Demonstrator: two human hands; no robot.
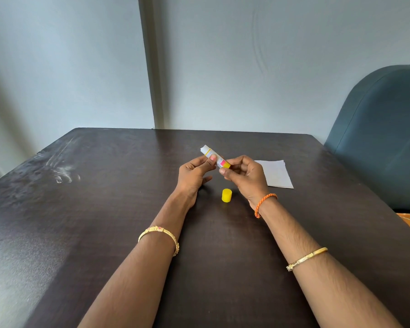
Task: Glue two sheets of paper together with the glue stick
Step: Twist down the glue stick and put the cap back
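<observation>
Dark wood of the bench (104, 233) is carrying everything here, and the account is being taken from the left across to the right. On the left, the left hand (194, 172) is being held just above the bench, its thumb and fingers pinching the upper body of the glue stick (214, 156). The stick's long axis is being kept on a slant: its pale, uncapped tip is pointing up and away to the left of that grip, while its yellow base is running down to the right. That base is being pinched by the fingertips of the right hand (245, 176), so both grips are closed on the same stick, one at each end of it. The hold at the base is judged to be for twisting the glue out.

Below the two grips, nearer the person and between the wrists, the yellow cap (227, 195) is standing on the bench, apart from both hands.

Further right, the sheets of paper (278, 174) are lying flat on the bench, just beyond the right hand and partly hidden behind it. Whether one sheet or two are lying there cannot be told. The paper is therefore being reached most easily by the right hand, whereas the glue tip is pointing away from it, so the stick is judged to need turning and carrying rightward.
</observation>
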